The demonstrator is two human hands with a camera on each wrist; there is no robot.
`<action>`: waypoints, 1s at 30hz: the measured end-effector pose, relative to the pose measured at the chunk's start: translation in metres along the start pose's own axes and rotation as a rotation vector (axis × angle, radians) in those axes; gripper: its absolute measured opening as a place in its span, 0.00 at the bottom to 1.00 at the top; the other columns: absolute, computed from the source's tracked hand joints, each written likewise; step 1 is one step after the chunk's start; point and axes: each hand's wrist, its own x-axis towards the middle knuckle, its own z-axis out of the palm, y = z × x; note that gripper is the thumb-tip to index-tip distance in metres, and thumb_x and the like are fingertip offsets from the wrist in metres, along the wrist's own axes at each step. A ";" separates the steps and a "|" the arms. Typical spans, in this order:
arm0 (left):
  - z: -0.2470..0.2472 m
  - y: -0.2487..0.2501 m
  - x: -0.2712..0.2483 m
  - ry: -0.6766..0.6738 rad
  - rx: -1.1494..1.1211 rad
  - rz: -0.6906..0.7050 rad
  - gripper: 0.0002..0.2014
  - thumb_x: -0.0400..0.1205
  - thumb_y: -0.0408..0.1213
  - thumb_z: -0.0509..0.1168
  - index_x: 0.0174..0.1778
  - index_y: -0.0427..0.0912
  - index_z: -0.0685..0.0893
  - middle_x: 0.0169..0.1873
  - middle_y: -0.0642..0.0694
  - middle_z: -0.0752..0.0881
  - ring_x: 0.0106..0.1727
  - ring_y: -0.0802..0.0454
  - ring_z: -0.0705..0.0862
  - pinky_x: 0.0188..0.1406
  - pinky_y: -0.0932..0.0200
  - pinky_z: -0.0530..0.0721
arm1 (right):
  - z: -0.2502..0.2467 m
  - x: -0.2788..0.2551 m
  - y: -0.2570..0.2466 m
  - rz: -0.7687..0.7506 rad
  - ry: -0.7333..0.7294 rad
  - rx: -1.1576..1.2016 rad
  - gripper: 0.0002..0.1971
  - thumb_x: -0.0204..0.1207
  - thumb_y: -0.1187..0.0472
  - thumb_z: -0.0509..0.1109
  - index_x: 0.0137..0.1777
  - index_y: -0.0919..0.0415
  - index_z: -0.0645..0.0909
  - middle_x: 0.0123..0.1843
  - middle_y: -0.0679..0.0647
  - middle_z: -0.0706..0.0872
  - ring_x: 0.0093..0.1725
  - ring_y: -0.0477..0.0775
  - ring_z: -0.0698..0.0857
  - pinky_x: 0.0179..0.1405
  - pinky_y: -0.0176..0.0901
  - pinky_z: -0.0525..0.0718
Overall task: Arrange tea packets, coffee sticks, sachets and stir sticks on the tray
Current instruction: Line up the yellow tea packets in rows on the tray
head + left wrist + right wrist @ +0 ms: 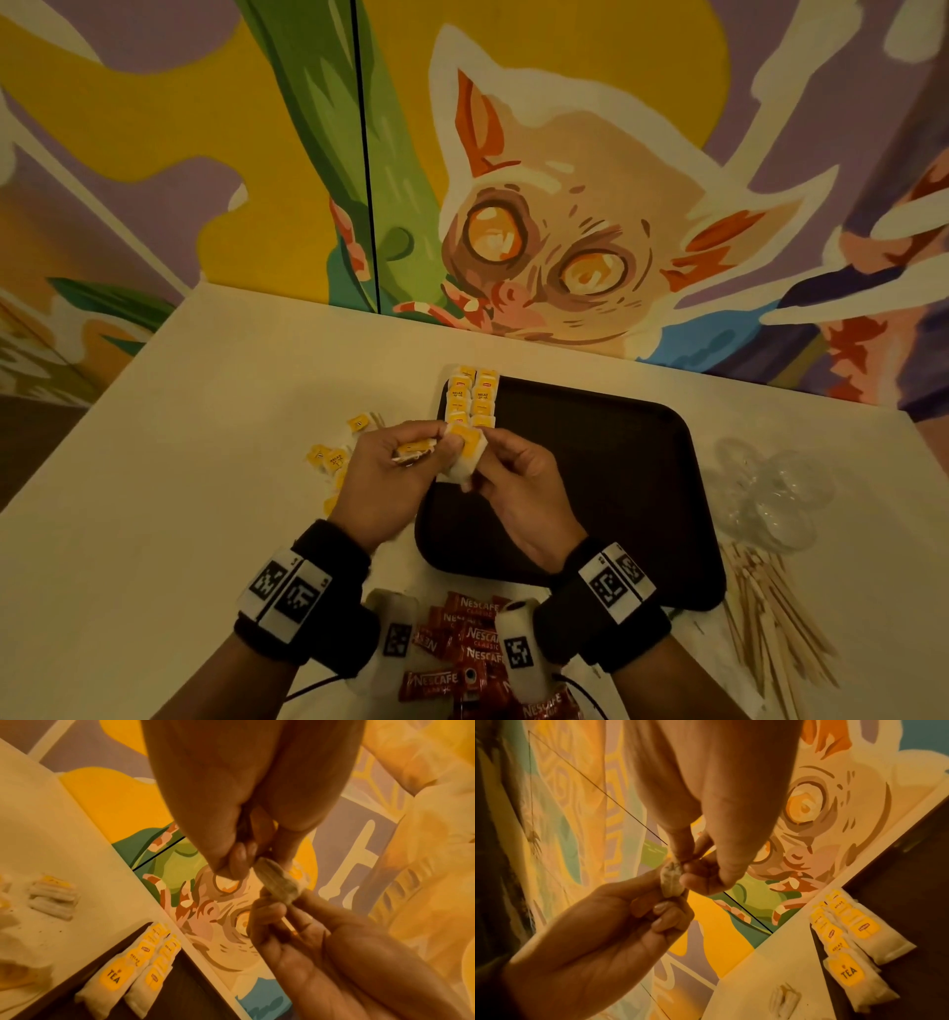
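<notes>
Both your left hand (pixel 382 475) and right hand (pixel 518 475) pinch a tea packet (pixel 464 452); only two tea rows (pixel 472 398) sit on the tray (pixel 590 488) (coffee sticks (pixel 475 647), stir sticks (pixel 770 611) untouched)

from my feed i see a pale cream table (pixel 215 411) pushed into a corner, its far edge touching a painted wall (pixel 154 128). the mural (pixel 554 246) shows a wide-eyed, pointed-eared animal in beige and orange, with green leaves, yellow shapes and purple ground. a thin dark vertical seam (pixel 365 154) splits the wall panels. the light is dim, warm and yellowish.
</notes>
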 end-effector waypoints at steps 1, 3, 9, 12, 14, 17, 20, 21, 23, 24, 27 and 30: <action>0.001 -0.001 0.000 0.029 -0.002 0.003 0.06 0.80 0.26 0.69 0.48 0.40 0.89 0.30 0.60 0.90 0.30 0.68 0.85 0.33 0.77 0.78 | 0.000 0.000 0.001 0.007 0.003 0.008 0.14 0.76 0.61 0.70 0.59 0.63 0.87 0.56 0.65 0.89 0.48 0.59 0.85 0.40 0.42 0.84; 0.003 -0.005 0.001 0.082 0.001 0.005 0.06 0.80 0.26 0.68 0.49 0.37 0.89 0.25 0.61 0.88 0.25 0.69 0.81 0.29 0.78 0.75 | 0.000 -0.001 0.003 0.029 0.006 0.015 0.11 0.82 0.63 0.66 0.59 0.65 0.86 0.58 0.69 0.86 0.45 0.56 0.83 0.41 0.43 0.83; 0.000 -0.019 0.001 0.113 0.062 -0.046 0.05 0.79 0.30 0.71 0.44 0.44 0.91 0.35 0.58 0.92 0.36 0.64 0.88 0.37 0.73 0.82 | -0.005 0.004 0.019 -0.077 0.038 -0.304 0.08 0.79 0.55 0.73 0.52 0.57 0.89 0.44 0.65 0.88 0.34 0.54 0.79 0.41 0.45 0.82; -0.002 -0.030 0.002 0.114 0.063 -0.191 0.03 0.81 0.34 0.70 0.45 0.41 0.90 0.27 0.56 0.87 0.26 0.64 0.81 0.29 0.69 0.77 | -0.013 0.013 0.029 -0.024 0.089 -0.345 0.05 0.80 0.58 0.73 0.51 0.55 0.90 0.44 0.59 0.90 0.33 0.49 0.79 0.37 0.41 0.81; -0.004 -0.038 0.002 0.143 0.003 -0.314 0.05 0.83 0.35 0.68 0.45 0.39 0.88 0.23 0.54 0.80 0.23 0.59 0.74 0.24 0.64 0.73 | -0.021 0.020 0.037 0.047 0.121 -0.395 0.05 0.80 0.58 0.72 0.51 0.52 0.89 0.48 0.53 0.91 0.35 0.42 0.81 0.41 0.39 0.81; -0.009 -0.044 0.001 0.181 -0.132 -0.458 0.06 0.85 0.35 0.65 0.47 0.36 0.84 0.27 0.49 0.78 0.25 0.57 0.71 0.23 0.62 0.70 | -0.038 0.035 0.054 0.133 0.198 -0.523 0.07 0.80 0.56 0.72 0.55 0.51 0.88 0.53 0.48 0.91 0.43 0.39 0.84 0.54 0.45 0.86; -0.011 -0.048 -0.001 0.176 -0.190 -0.524 0.09 0.86 0.36 0.63 0.50 0.32 0.83 0.31 0.45 0.78 0.26 0.55 0.70 0.22 0.62 0.70 | -0.053 0.053 0.070 0.216 0.303 -0.701 0.08 0.79 0.55 0.73 0.56 0.54 0.88 0.53 0.49 0.90 0.52 0.48 0.87 0.61 0.51 0.86; -0.012 -0.049 -0.001 0.169 -0.191 -0.540 0.09 0.86 0.36 0.63 0.49 0.32 0.83 0.32 0.45 0.78 0.27 0.54 0.71 0.21 0.63 0.70 | -0.057 0.059 0.074 0.243 0.320 -0.757 0.10 0.79 0.55 0.73 0.57 0.56 0.88 0.53 0.50 0.90 0.54 0.50 0.87 0.61 0.50 0.86; -0.014 -0.050 -0.001 0.158 -0.187 -0.561 0.10 0.87 0.37 0.62 0.48 0.33 0.83 0.33 0.45 0.79 0.27 0.53 0.71 0.21 0.63 0.70 | -0.062 0.068 0.081 0.289 0.333 -0.824 0.11 0.79 0.54 0.73 0.58 0.58 0.88 0.54 0.53 0.90 0.56 0.53 0.87 0.61 0.50 0.86; -0.014 -0.050 -0.001 0.156 -0.191 -0.567 0.10 0.87 0.37 0.61 0.48 0.34 0.84 0.34 0.44 0.79 0.27 0.53 0.71 0.22 0.62 0.70 | -0.063 0.072 0.084 0.311 0.331 -0.835 0.12 0.79 0.54 0.73 0.58 0.58 0.88 0.54 0.53 0.90 0.55 0.54 0.88 0.60 0.50 0.86; -0.016 -0.052 0.000 0.168 -0.220 -0.591 0.10 0.86 0.36 0.62 0.50 0.33 0.84 0.37 0.41 0.79 0.29 0.53 0.72 0.27 0.59 0.72 | -0.061 0.081 0.088 0.365 0.305 -0.872 0.10 0.80 0.55 0.72 0.53 0.60 0.89 0.49 0.56 0.90 0.49 0.58 0.90 0.56 0.51 0.88; -0.016 -0.054 -0.001 0.161 -0.261 -0.623 0.10 0.86 0.38 0.63 0.52 0.33 0.82 0.39 0.41 0.81 0.29 0.52 0.75 0.27 0.59 0.74 | -0.059 0.089 0.090 0.395 0.295 -0.900 0.11 0.80 0.56 0.72 0.48 0.65 0.89 0.48 0.61 0.91 0.46 0.60 0.91 0.52 0.49 0.89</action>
